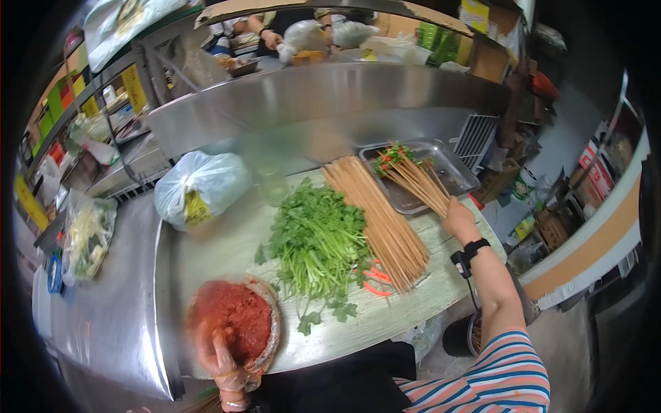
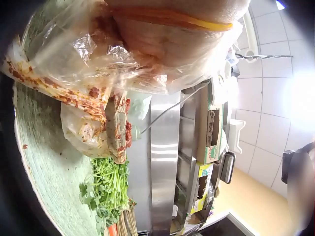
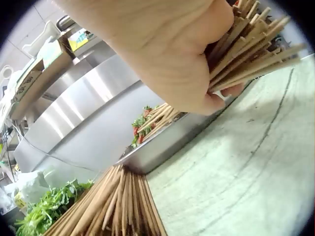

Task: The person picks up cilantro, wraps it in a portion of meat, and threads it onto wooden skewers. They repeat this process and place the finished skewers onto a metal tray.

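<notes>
My right hand [image 1: 460, 219] grips a bundle of thin wooden skewers [image 1: 423, 187] by their bare ends, fingers curled round them in the right wrist view. The skewers' far ends, carrying green leaves and red pieces [image 1: 396, 157], lie over a metal tray [image 1: 463, 172]. My left hand [image 1: 219, 358], in a clear plastic glove smeared with red, is at the near left side of a round container of red minced mixture [image 1: 248, 320]. In the left wrist view the glove [image 2: 88, 54] hides most of its fingers.
Leafy green herbs [image 1: 320, 241] lie mid-board, beside a wide pile of bare skewers [image 1: 379, 220]. Orange-handled scissors [image 1: 376, 279] are partly under the pile. A tied plastic bag [image 1: 203, 186] stands at the back left. Behind the board rises a steel ledge [image 1: 330, 89].
</notes>
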{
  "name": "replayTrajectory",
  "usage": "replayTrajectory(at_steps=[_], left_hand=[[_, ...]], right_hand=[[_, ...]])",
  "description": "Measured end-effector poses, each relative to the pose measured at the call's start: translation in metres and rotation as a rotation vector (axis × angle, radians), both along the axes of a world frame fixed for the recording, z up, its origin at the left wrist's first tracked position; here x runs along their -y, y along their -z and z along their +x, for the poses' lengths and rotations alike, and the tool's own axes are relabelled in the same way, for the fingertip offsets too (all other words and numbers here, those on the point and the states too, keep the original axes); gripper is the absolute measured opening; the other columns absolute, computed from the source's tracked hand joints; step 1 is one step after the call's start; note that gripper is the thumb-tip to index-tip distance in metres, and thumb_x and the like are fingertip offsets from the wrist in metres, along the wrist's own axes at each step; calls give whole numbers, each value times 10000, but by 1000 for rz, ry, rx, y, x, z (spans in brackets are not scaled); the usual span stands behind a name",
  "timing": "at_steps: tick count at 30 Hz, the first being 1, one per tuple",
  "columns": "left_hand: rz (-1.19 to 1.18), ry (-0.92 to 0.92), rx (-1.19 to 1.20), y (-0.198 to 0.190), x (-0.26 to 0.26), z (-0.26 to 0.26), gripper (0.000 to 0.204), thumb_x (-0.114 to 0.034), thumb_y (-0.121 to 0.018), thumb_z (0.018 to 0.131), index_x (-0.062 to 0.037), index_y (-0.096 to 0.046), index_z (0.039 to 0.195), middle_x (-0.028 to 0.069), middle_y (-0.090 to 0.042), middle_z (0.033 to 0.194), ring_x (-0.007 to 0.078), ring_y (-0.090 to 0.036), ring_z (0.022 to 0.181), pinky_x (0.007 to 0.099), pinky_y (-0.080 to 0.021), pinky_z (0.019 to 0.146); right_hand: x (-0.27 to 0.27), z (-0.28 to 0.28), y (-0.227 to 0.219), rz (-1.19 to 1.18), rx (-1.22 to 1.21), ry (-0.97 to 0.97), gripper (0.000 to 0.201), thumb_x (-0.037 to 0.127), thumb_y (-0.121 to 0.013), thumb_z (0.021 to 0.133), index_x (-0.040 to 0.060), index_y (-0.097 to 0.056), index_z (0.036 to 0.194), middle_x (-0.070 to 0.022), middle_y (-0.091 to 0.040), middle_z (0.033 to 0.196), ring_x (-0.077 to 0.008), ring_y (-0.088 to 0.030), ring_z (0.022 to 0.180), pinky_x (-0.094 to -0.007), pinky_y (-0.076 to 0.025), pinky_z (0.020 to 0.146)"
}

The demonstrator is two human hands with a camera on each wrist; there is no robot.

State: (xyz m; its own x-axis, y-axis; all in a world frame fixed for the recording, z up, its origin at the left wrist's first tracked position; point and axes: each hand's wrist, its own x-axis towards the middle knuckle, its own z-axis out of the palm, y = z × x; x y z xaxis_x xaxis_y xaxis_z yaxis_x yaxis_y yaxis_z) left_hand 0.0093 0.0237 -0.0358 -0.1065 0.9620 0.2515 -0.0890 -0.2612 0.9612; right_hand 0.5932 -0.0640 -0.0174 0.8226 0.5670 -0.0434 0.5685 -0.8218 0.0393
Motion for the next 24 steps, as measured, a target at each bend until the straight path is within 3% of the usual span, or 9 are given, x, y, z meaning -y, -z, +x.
replayTrajectory(at_steps=[3, 6, 9, 10, 13, 16, 19, 21, 24], left_hand=[[2, 31, -57, -1, -1, -5, 278, -72, -536, 945, 13, -551, 1209, 106, -620, 1084, 142, -610, 815, 257, -518, 738], [-1, 29, -90, -2, -2, -6, 265, -70, -535, 944, 18, -553, 1194, 98, -623, 1056, 136, -612, 805, 249, -520, 724], [29, 18, -99, -3, -2, -3, 264, -75, -534, 947, 20, -554, 1192, 76, -628, 1017, 119, -608, 807, 242, -524, 712], [45, 10, -97, -4, -2, -1, 264, -74, -534, 947, 20, -554, 1192, 76, -627, 1019, 122, -608, 812, 245, -524, 715], [55, 17, -97, 0, -4, -5, 267, -74, -537, 946, 16, -556, 1196, 79, -624, 1041, 130, -609, 838, 252, -521, 737], [47, -1, -110, 0, -3, -4, 272, -79, -537, 950, 11, -555, 1206, 74, -629, 1035, 121, -610, 828, 245, -511, 729], [6, 36, -53, -2, -4, -4, 278, -82, -539, 951, 11, -549, 1213, 66, -632, 1019, 121, -613, 820, 246, -513, 724], [6, 53, -32, 0, -4, -6, 284, -88, -547, 950, 14, -549, 1214, 66, -639, 1007, 124, -618, 811, 243, -518, 722], [2, 60, -20, 3, -5, -7, 290, -99, -553, 949, 17, -549, 1215, 68, -645, 1002, 117, -617, 795, 235, -516, 699]], right_hand=[[8, 11, 16, 89, 166, -94, 321, 107, -568, 830, 19, -491, 1129, -197, -666, 958, -361, -663, 892, -448, -532, 756], [20, 19, 9, 125, 258, -95, 241, 90, -567, 827, 23, -511, 1051, -216, -660, 902, -392, -659, 830, -473, -526, 705], [27, 34, 13, 120, 365, -98, 245, 50, -543, 848, 18, -513, 1089, -183, -675, 889, -349, -677, 795, -433, -545, 667], [28, 33, 13, 131, 317, -92, 190, 40, -481, 874, 10, -499, 1060, -217, -650, 914, -387, -657, 817, -461, -533, 693], [25, 45, 32, 135, 362, -89, 247, 100, -575, 847, 16, -494, 1064, -211, -649, 946, -385, -656, 836, -455, -533, 703], [29, 38, 20, 84, 292, -196, 480, 193, -697, 783, 14, -475, 1169, -192, -648, 973, -377, -653, 850, -435, -537, 727], [19, -12, -16, 131, 611, -337, 671, 267, -782, 714, 21, -466, 1253, -162, -650, 994, -352, -656, 837, -399, -537, 736], [0, -44, -45, 431, 618, -609, 486, 230, -768, 748, 63, -570, 1159, -116, -653, 935, -265, -662, 803, -336, -532, 704], [-35, -98, -61, 711, -273, -646, 192, 138, -692, 830, 37, -653, 988, -65, -661, 886, -162, -646, 764, -281, -518, 669]])
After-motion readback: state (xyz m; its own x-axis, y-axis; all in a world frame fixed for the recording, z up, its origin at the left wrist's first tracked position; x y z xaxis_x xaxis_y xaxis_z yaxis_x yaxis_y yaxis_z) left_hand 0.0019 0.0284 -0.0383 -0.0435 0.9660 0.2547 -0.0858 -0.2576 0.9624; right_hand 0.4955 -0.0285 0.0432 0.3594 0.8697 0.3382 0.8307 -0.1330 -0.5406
